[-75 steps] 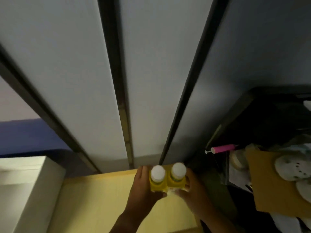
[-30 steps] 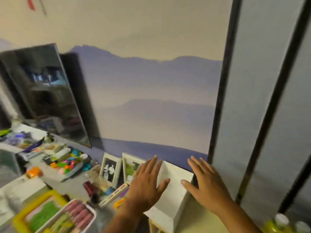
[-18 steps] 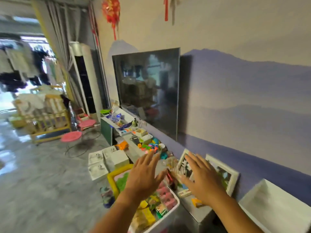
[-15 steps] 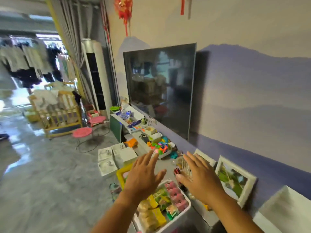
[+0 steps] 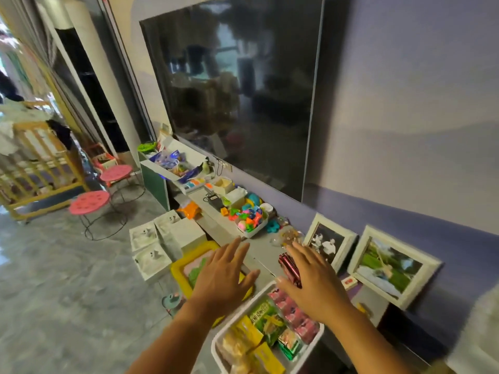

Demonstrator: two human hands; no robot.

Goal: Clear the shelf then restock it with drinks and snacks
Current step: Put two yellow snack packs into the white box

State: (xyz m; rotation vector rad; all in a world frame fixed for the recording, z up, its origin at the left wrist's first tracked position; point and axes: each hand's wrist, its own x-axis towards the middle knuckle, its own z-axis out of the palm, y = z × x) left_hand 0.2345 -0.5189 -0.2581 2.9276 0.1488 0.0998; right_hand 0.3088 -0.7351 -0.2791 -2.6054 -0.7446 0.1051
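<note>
Nearest, a white plastic basket (image 5: 216, 346) packed with green, yellow and pink snack packets (image 5: 270, 322) sits at the grey surface (image 5: 259, 252). Above it, the left hand (image 5: 224, 276) and right hand (image 5: 313, 282) hover spread, fingers released, grasping nothing. Beyond them, two white-framed photographs (image 5: 329, 241) lean against the purple wall.

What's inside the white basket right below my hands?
The white basket holds packaged snacks: pink packets along one side, green bags, yellow packs. The right hand covers its far corner; lower layers are hidden.
</note>
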